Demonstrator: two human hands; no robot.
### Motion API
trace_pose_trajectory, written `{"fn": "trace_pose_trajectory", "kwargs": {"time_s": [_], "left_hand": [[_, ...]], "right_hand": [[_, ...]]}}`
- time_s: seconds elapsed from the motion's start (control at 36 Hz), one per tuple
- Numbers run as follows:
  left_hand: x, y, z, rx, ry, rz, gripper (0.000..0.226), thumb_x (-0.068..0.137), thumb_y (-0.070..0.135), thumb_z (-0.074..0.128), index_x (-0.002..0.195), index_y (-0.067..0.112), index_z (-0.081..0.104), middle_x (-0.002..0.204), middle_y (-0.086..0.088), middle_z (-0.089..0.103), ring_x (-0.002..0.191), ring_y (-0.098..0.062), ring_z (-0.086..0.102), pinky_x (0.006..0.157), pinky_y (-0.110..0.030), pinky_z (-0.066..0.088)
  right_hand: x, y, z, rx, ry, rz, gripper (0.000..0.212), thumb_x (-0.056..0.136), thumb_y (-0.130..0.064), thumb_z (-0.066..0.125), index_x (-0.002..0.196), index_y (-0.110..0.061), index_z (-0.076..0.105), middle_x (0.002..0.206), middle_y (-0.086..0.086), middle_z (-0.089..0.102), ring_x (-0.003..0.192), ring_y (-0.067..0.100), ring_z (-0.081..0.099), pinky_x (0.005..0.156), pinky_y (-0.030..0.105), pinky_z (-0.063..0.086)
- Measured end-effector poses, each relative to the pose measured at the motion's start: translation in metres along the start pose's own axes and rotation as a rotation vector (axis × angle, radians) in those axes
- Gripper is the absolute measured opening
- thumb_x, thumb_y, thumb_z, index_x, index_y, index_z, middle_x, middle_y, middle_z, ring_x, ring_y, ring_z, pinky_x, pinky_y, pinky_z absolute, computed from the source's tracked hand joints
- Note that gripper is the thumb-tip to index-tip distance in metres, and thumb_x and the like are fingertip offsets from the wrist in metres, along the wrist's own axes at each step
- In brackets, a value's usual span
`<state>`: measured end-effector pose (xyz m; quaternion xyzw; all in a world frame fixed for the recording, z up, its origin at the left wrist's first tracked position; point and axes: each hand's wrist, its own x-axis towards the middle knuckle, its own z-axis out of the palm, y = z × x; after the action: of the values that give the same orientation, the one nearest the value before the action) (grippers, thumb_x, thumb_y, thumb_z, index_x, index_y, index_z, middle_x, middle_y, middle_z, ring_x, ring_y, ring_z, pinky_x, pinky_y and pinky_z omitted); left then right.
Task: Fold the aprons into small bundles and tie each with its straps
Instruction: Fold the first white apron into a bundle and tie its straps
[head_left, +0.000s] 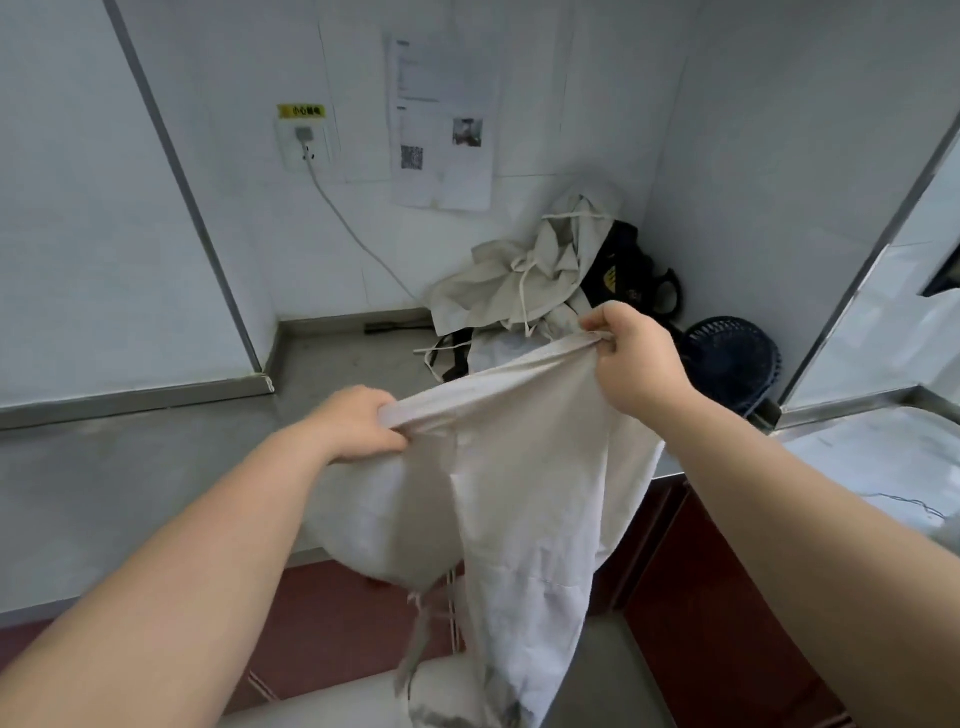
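A white apron (524, 467) hangs in the air in front of the steel counter, stretched along its top edge between both hands. My left hand (358, 423) grips the left end of that edge. My right hand (631, 353) pinches the right end, higher and farther back. The cloth drops past the counter's front edge, and its straps (421, 623) dangle below. A heap of more white aprons (524, 270) with loose straps lies in the back corner of the counter.
The steel counter (156, 467) runs left to right and meets a second counter (883, 447) at the right. A dark bag (628, 275) lies behind the heap, a dark blue fan (732, 358) beside it. A white cable (343, 213) hangs from a wall socket.
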<state>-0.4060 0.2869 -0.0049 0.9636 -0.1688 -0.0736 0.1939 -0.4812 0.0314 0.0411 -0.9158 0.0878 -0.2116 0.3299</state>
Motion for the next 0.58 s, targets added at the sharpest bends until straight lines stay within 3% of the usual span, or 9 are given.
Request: {"fn": "trace_pose_trajectory", "kwargs": {"time_s": [0.14,0.22,0.28,0.33,0.39,0.42,0.47,0.53,0.58], "left_hand": [[0.002,0.011,-0.031,-0.309,0.248,0.112,0.012,0.079,0.016,0.070,0.079,0.013,0.059,0.073,0.002,0.057,0.069,-0.014,0.051,0.058,-0.024,0.036],[0.002,0.038,-0.049,-0.337,0.208,0.273,0.018,0.078,0.008,0.066,0.075,0.021,0.055,0.072,0.003,0.059,0.064,-0.008,0.051,0.056,-0.019,0.040],[0.003,0.055,-0.056,-0.278,0.160,0.377,0.017,0.073,0.009,0.060,0.073,0.026,0.054,0.072,0.005,0.060,0.066,-0.010,0.055,0.057,-0.020,0.043],[0.005,0.065,-0.061,-0.262,0.220,0.463,0.018,0.066,0.014,0.054,0.072,0.031,0.054,0.074,0.006,0.062,0.073,-0.015,0.059,0.065,-0.024,0.043],[0.006,0.062,-0.063,-0.290,0.362,0.455,0.027,0.070,0.010,0.063,0.084,0.033,0.059,0.085,0.008,0.062,0.085,-0.012,0.058,0.072,-0.017,0.040],[0.006,0.059,-0.062,-0.303,0.433,0.422,0.032,0.071,0.013,0.071,0.098,0.027,0.061,0.097,0.006,0.060,0.095,-0.010,0.056,0.078,-0.014,0.039],[0.006,0.036,-0.058,-0.325,0.427,0.249,0.079,0.063,0.031,0.084,0.132,0.021,0.046,0.127,0.000,0.050,0.119,-0.011,0.047,0.098,-0.018,0.035],[-0.001,0.012,-0.048,-0.363,0.211,0.034,0.117,0.056,0.046,0.087,0.148,0.027,0.018,0.142,0.005,0.037,0.132,-0.012,0.037,0.108,-0.028,0.032],[-0.008,-0.005,-0.034,-0.425,0.026,-0.066,0.113,0.059,0.043,0.086,0.148,0.030,0.017,0.134,0.014,0.042,0.126,-0.008,0.042,0.101,-0.025,0.038]], "right_hand": [[0.016,0.008,0.002,-0.149,-0.183,0.166,0.051,0.085,-0.002,0.045,0.131,-0.022,0.048,0.128,0.007,0.051,0.106,0.026,0.051,0.084,0.036,0.047],[0.018,-0.013,0.006,-0.039,-0.422,-0.012,0.091,0.076,-0.027,0.073,0.149,-0.032,0.018,0.151,-0.004,0.029,0.137,0.018,0.032,0.109,0.037,0.033],[0.018,-0.038,0.011,0.102,-0.528,-0.104,0.111,0.069,-0.037,0.081,0.150,-0.032,0.007,0.146,-0.012,0.029,0.137,0.006,0.026,0.111,0.024,0.023],[0.019,-0.057,0.018,0.092,-0.541,-0.165,0.091,0.073,-0.031,0.079,0.147,-0.027,0.026,0.127,-0.009,0.046,0.121,0.006,0.042,0.094,0.016,0.032],[0.020,-0.068,0.027,0.035,-0.447,-0.227,0.037,0.083,-0.022,0.068,0.117,-0.015,0.058,0.102,-0.001,0.061,0.097,0.014,0.057,0.074,0.023,0.039],[0.021,-0.068,0.030,0.043,-0.359,-0.239,0.019,0.085,-0.018,0.062,0.103,-0.010,0.064,0.090,0.001,0.062,0.086,0.016,0.058,0.068,0.025,0.039],[0.024,-0.066,0.031,0.185,-0.261,-0.198,0.014,0.087,-0.010,0.054,0.095,-0.011,0.065,0.083,-0.001,0.063,0.076,0.012,0.057,0.065,0.023,0.043],[0.028,-0.064,0.028,0.381,-0.242,-0.127,0.022,0.089,-0.004,0.048,0.098,-0.015,0.064,0.089,-0.001,0.066,0.081,0.012,0.060,0.074,0.022,0.049],[0.032,-0.063,0.025,0.545,-0.279,-0.055,0.028,0.090,-0.002,0.045,0.104,-0.019,0.064,0.102,0.003,0.067,0.095,0.018,0.064,0.085,0.032,0.052]]}}
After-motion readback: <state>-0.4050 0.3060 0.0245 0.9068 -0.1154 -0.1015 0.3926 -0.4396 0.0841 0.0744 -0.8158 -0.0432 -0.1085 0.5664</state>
